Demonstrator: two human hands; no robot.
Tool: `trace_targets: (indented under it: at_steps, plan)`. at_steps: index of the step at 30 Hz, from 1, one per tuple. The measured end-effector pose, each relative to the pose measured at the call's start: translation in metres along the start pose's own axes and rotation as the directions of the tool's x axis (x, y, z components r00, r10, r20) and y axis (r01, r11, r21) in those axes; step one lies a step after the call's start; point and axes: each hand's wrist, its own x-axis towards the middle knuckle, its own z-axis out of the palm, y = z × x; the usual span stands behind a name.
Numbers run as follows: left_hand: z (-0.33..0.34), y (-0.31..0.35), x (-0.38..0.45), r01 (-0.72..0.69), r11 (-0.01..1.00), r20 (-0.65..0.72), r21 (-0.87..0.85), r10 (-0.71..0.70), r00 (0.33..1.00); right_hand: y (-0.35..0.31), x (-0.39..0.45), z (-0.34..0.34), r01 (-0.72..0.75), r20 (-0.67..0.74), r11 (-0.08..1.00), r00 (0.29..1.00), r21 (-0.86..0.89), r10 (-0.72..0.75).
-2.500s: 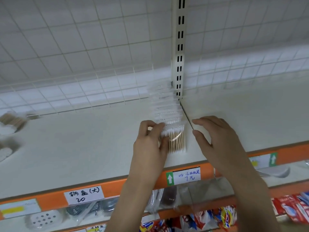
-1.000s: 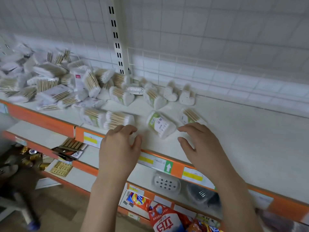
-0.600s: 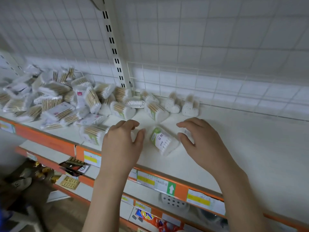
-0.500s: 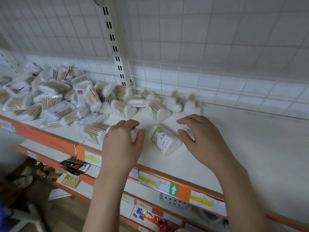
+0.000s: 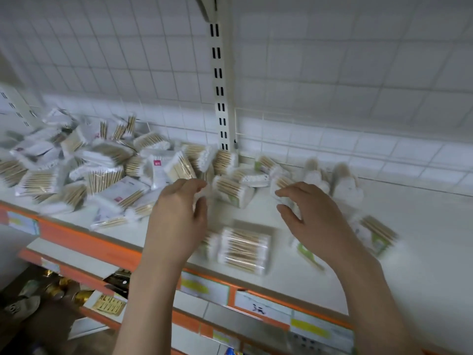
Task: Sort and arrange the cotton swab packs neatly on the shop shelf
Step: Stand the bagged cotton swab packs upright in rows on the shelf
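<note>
— So where were the cotton swab packs?

— Mostly we saw them heaped in a loose pile (image 5: 97,165) toward the left end of the shelf (image 5: 422,252), running back to its rear edge by the slotted upright (image 5: 220,98). A few heart-shaped packs (image 5: 343,180) stood near the back edge, just right of that upright. One flat pack (image 5: 243,249) lay close to the front edge, between our two wrists, and another (image 5: 376,234) sat further right, partly behind our right arm.

— And our hands?

— Our left hand (image 5: 179,216) hovered above the shelf at the pile's near edge, fingers loosely curved, gripping nothing we could make out. Our right hand (image 5: 312,219) was beside it, its fingers (image 5: 289,192) bent round a small pack (image 5: 281,183), thumb below; the blur kept us from telling how firmly.

— Anything else?

— Orange price strips (image 5: 84,242) ran along the front edge.
</note>
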Motion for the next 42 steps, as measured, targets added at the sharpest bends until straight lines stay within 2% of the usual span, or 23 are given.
trace_targets:
  at_steps: [5, 11, 16, 23, 31, 34, 36, 42]
  plan:
    - [-0.013, -0.037, 0.036, -0.225, 0.972, 0.192, 0.069, 0.209, 0.959, -0.021, 0.036, 0.016, -0.015, -0.008, 0.998, 1.0, -0.058, 0.014]
    - [-0.013, -0.062, 0.075, -0.362, 0.919, 0.394, 0.157, 0.278, 0.876, -0.029, 0.071, 0.027, -0.052, 0.054, 0.988, 0.997, -0.147, 0.061]
    - [-0.006, -0.074, 0.081, -0.401, 0.907, 0.478, 0.129, 0.297, 0.826, -0.025, 0.084, 0.042, -0.086, 0.121, 0.97, 0.986, -0.226, 0.115]
    - [-0.003, -0.081, 0.079, -0.428, 0.88, 0.371, 0.205, 0.334, 0.866, -0.023, 0.093, 0.054, -0.068, 0.104, 0.928, 0.988, -0.366, 0.114]
    - [-0.017, -0.08, 0.082, -0.384, 0.894, 0.2, 0.23, 0.343, 0.918, -0.027, 0.089, 0.04, -0.066, 0.048, 0.968, 0.996, -0.244, 0.08]
    - [-0.024, -0.074, 0.085, -0.344, 0.925, 0.118, 0.161, 0.328, 0.937, -0.034, 0.08, 0.025, -0.056, -0.025, 0.984, 0.998, -0.166, 0.053]
    - [-0.027, -0.062, 0.085, -0.335, 0.941, 0.106, 0.056, 0.328, 0.939, -0.038, 0.07, 0.012, -0.067, -0.087, 0.989, 0.995, -0.135, 0.055]
    - [-0.016, -0.006, 0.065, -0.379, 0.91, 0.083, -0.168, 0.397, 0.914, -0.03, 0.028, -0.034, -0.077, -0.203, 0.993, 0.977, -0.088, 0.057]
